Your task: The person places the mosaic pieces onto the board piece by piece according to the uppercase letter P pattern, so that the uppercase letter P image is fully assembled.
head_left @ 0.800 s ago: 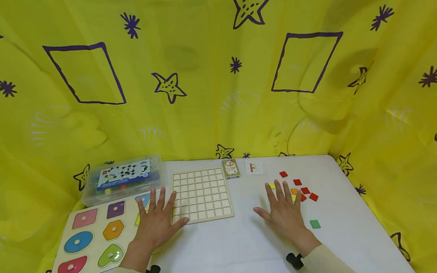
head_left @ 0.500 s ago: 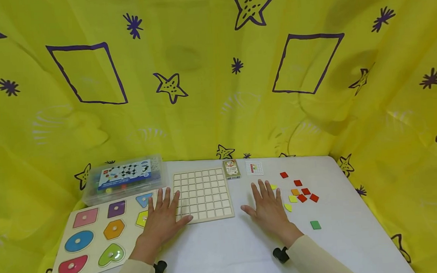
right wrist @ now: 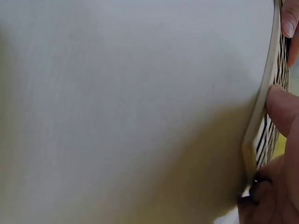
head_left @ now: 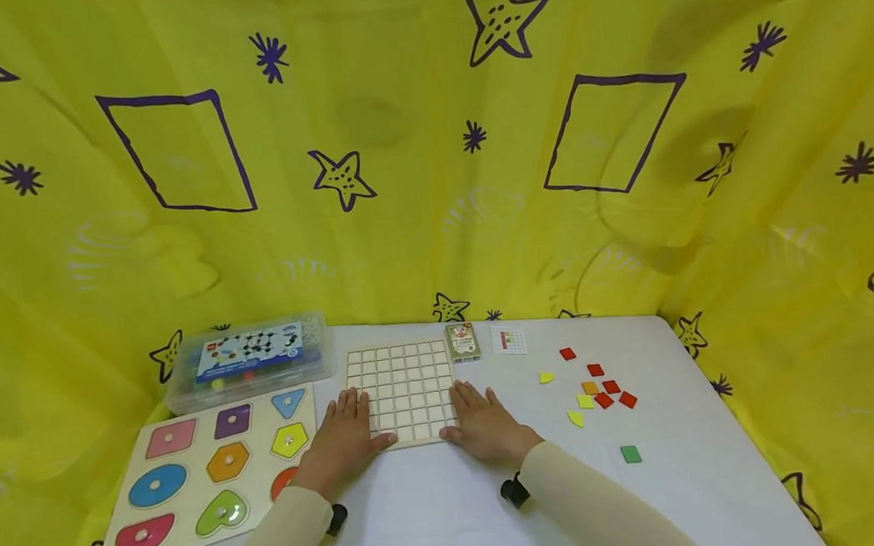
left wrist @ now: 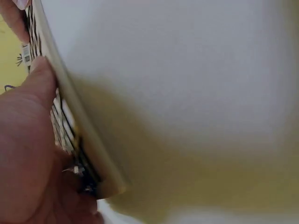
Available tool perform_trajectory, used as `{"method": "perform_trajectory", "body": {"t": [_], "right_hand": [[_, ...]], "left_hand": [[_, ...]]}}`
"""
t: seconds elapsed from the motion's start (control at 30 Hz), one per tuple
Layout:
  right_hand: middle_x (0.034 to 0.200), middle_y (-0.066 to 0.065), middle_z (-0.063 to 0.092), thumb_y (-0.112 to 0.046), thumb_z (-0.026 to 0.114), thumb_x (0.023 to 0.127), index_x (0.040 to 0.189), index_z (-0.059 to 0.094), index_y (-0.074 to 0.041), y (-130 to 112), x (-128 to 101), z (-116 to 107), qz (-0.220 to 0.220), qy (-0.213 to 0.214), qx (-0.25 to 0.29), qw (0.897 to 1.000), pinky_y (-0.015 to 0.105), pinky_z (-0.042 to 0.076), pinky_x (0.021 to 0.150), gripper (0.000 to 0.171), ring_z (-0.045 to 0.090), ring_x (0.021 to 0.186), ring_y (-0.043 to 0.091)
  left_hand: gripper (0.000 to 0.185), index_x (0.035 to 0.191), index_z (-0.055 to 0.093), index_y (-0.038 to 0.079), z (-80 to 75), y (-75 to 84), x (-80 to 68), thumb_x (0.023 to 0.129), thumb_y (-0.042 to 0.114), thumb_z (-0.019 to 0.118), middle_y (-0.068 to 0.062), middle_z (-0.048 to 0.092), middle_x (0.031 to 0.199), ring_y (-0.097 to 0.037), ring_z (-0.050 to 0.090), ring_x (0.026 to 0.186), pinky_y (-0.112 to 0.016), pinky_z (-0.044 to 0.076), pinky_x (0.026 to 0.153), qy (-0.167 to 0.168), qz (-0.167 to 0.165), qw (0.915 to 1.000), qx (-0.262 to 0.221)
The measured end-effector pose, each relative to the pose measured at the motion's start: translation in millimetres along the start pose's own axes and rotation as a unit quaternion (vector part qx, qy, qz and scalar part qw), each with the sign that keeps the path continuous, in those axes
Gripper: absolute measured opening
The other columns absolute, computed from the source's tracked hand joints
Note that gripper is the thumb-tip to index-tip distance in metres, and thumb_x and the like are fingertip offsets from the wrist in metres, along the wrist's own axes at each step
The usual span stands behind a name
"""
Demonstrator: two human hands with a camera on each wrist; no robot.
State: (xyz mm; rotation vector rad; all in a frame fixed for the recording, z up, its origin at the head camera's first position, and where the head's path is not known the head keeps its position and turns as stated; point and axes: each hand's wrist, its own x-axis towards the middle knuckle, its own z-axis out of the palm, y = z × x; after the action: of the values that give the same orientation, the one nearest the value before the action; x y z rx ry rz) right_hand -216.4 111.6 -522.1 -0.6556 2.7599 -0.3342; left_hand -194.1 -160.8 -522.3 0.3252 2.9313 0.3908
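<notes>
A pale wooden grid board (head_left: 404,383) with square cells lies flat on the white table in the head view. My left hand (head_left: 342,437) holds its left front corner, fingers along the left side and thumb at the front edge. On the other side my right hand (head_left: 485,424) grips the right front corner in the same way. Both wrist views show a thumb (left wrist: 42,77) on the board's rim and curled fingers (right wrist: 268,191) at its side. Part of each corner is hidden by the hands.
Right of the board lie several red tiles (head_left: 611,387), an orange tile (head_left: 590,387), yellow pieces (head_left: 584,401) and a green tile (head_left: 631,454). Behind stand a card box (head_left: 463,342) and a pattern card (head_left: 509,340). Left are a shape puzzle (head_left: 192,442) and a plastic case (head_left: 250,359).
Both hands, earlier spread with the right one beside the tiles, have come inward to the board's sides. The right hand has moved left, uncovering the yellow pieces. The board has stayed about where it was.
</notes>
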Motion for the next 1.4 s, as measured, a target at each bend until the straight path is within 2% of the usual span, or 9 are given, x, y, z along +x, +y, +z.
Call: {"method": "perform_trajectory", "body": {"t": [0.1, 0.23, 0.53, 0.67, 0.8, 0.93, 1.13, 1.27, 1.4], "right_hand": [[0.176, 0.015, 0.021, -0.054, 0.05, 0.108, 0.166, 0.026, 0.0, -3.8, -4.1, 2.1, 0.002, -0.012, -0.012, 1.0, 0.058, 0.015, 0.133, 0.082, 0.019, 0.164, 0.032], [0.175, 0.016, 0.025, -0.055, 0.05, 0.108, 0.165, 0.029, 0.0, -11.2, -22.1, 12.2, -0.002, -0.006, -0.034, 0.999, 0.059, 0.019, 0.132, 0.082, 0.022, 0.163, 0.034], [0.17, 0.02, 0.033, -0.057, 0.054, 0.105, 0.16, 0.038, 0.004, -16.7, -100.6, 33.5, -0.013, 0.032, -0.054, 0.998, 0.063, 0.027, 0.128, 0.083, 0.031, 0.159, 0.038], [0.169, 0.022, 0.035, -0.056, 0.057, 0.103, 0.158, 0.04, 0.006, -5.7, -125.3, 37.0, -0.001, 0.047, -0.029, 0.998, 0.065, 0.026, 0.127, 0.084, 0.032, 0.158, 0.04], [0.169, 0.021, 0.034, -0.057, 0.056, 0.103, 0.159, 0.039, 0.006, 5.1, -136.2, 38.7, 0.002, 0.057, -0.011, 0.998, 0.064, 0.026, 0.127, 0.086, 0.032, 0.158, 0.04], [0.17, 0.021, 0.033, -0.059, 0.051, 0.105, 0.16, 0.036, 0.006, 10.4, -136.7, 40.3, -0.02, 0.063, -0.009, 0.998, 0.062, 0.026, 0.128, 0.086, 0.031, 0.159, 0.038], [0.171, 0.023, 0.031, -0.06, 0.049, 0.105, 0.16, 0.035, 0.007, 10.4, -133.5, 39.1, -0.023, 0.067, -0.003, 0.997, 0.063, 0.027, 0.127, 0.088, 0.03, 0.159, 0.04], [0.171, 0.02, 0.031, -0.061, 0.05, 0.104, 0.161, 0.034, 0.005, 15.4, -130.7, 38.0, -0.02, 0.06, -0.001, 0.998, 0.063, 0.025, 0.128, 0.089, 0.029, 0.16, 0.038], [0.171, 0.016, 0.034, -0.061, 0.052, 0.103, 0.162, 0.034, 0.003, 25.1, -132.4, 34.6, -0.024, 0.051, 0.007, 0.998, 0.063, 0.022, 0.129, 0.089, 0.028, 0.16, 0.036]], "left_hand": [[0.094, 0.158, 0.03, -0.015, -3.5, 4.3, -5.0, 0.102, 0.053, 0.063, -0.036, 0.024, 0.168, -0.052, 0.02, 0.159, -0.062, 0.019, 0.131, -0.022, -0.007, 0.9997, 0.003], [0.096, 0.157, 0.031, -0.016, -1.3, 11.0, -20.7, 0.1, 0.053, 0.067, -0.038, 0.024, 0.167, -0.053, 0.021, 0.158, -0.064, 0.02, 0.13, -0.047, -0.019, 0.9987, 0.01], [0.101, 0.154, 0.036, -0.017, 30.2, 43.0, -70.2, 0.094, 0.056, 0.071, -0.039, 0.028, 0.165, -0.056, 0.023, 0.156, -0.068, 0.022, 0.127, -0.036, -0.004, 0.9993, -0.013], [0.102, 0.154, 0.037, -0.016, 39.4, 62.9, -76.8, 0.093, 0.058, 0.071, -0.038, 0.029, 0.165, -0.055, 0.024, 0.156, -0.067, 0.025, 0.126, -0.025, 0.017, 0.9994, -0.017], [0.102, 0.154, 0.038, -0.015, 38.5, 74.8, -75.6, 0.092, 0.058, 0.072, -0.037, 0.031, 0.165, -0.053, 0.027, 0.156, -0.066, 0.027, 0.126, -0.023, 0.032, 0.9992, -0.01], [0.098, 0.153, 0.042, -0.015, 33.1, 66.8, -75.4, 0.092, 0.056, 0.074, -0.036, 0.035, 0.163, -0.052, 0.03, 0.155, -0.067, 0.028, 0.125, -0.018, 0.046, 0.9983, -0.031], [0.082, 0.155, 0.045, -0.005, 28.5, 31.6, -61.7, 0.096, 0.043, 0.075, -0.026, 0.039, 0.165, -0.048, 0.027, 0.158, -0.066, 0.025, 0.127, 0.005, 0.088, 0.9865, -0.138], [0.075, 0.162, 0.038, 0.001, 31.4, 18.7, -48.2, 0.102, 0.035, 0.069, -0.019, 0.031, 0.172, -0.04, 0.022, 0.162, -0.061, 0.022, 0.13, 0.016, 0.065, 0.9833, -0.169], [0.069, 0.161, 0.037, -0.004, 28.6, 15.7, -43.1, 0.105, 0.026, 0.065, -0.021, 0.03, 0.172, -0.039, 0.023, 0.161, -0.059, 0.018, 0.132, 0.013, 0.064, 0.9858, -0.155]]}}
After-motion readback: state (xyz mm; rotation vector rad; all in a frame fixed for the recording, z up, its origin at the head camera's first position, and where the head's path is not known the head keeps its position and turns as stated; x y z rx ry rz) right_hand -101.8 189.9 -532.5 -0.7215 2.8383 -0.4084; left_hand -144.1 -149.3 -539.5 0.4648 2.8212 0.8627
